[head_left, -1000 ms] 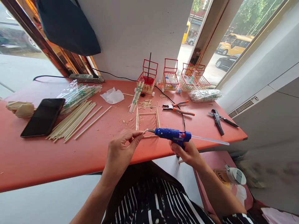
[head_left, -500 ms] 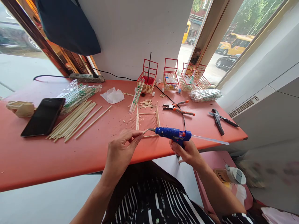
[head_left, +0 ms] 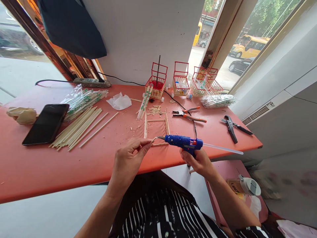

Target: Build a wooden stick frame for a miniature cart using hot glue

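"Anything different over your red table?"

"Barely: my blue glue gun points its nozzle a touch higher than a second ago, my right hand wrapped round its handle."

"And the wooden frame?"

"Pale and open, resting on the table."

"The little stick?"

"Pale, thin, pinched in my left hand, its end right by the nozzle."

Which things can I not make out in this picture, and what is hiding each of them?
All in the head view:
- Lower handle of the blue glue gun: hidden by the right hand.
- Near end of the short stick: hidden by the left hand.
- Whether nozzle and stick touch: too small.
- Top of the dark blue cloth: cut off by the upper edge.
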{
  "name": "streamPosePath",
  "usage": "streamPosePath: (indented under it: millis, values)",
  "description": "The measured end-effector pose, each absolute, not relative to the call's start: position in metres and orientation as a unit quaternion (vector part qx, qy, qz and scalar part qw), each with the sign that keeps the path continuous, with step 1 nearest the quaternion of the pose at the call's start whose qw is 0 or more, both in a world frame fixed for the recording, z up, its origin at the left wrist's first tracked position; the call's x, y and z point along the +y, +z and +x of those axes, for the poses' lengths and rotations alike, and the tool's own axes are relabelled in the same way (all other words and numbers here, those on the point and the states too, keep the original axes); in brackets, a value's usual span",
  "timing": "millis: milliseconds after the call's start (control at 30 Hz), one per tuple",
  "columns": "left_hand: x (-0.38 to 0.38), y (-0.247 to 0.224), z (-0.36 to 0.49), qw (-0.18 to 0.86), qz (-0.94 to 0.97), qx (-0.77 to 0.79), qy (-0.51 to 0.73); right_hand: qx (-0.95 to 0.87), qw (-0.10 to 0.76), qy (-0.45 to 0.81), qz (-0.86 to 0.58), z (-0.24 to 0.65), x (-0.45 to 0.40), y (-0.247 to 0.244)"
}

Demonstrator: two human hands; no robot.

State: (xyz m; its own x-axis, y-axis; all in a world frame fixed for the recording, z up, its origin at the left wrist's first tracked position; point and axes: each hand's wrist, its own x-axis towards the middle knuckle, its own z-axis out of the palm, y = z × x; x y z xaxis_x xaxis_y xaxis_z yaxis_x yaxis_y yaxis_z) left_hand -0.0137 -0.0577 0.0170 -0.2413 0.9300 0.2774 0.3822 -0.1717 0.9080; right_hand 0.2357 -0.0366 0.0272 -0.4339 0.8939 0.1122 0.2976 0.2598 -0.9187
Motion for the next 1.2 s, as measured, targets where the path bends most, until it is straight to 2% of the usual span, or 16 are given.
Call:
streamPosePath:
  millis: [467, 633, 833, 1200]
  values:
    - [-0.0582, 0.0142, -0.0107, 0.312, 0.515, 0.589, 0.539, -0.74, 0.318, 0.397, -0.44, 0.2337, -0.0392, 0.032]
    - [-0.0587, 0.0178, -0.0086, 0.293, 0.51, 0.606, 0.536, -0.737, 0.31, 0.402, -0.445, 0.2349, -0.0403, 0.0317]
    - [-0.0614, 0.018, -0.008, 0.269, 0.52, 0.613, 0.531, -0.722, 0.341, 0.429, -0.423, 0.2367, -0.0386, 0.0266]
    - [-0.0641, 0.0156, -0.0078, 0.225, 0.533, 0.607, 0.544, -0.725, 0.329, 0.423, -0.433, 0.2359, -0.0383, 0.0279]
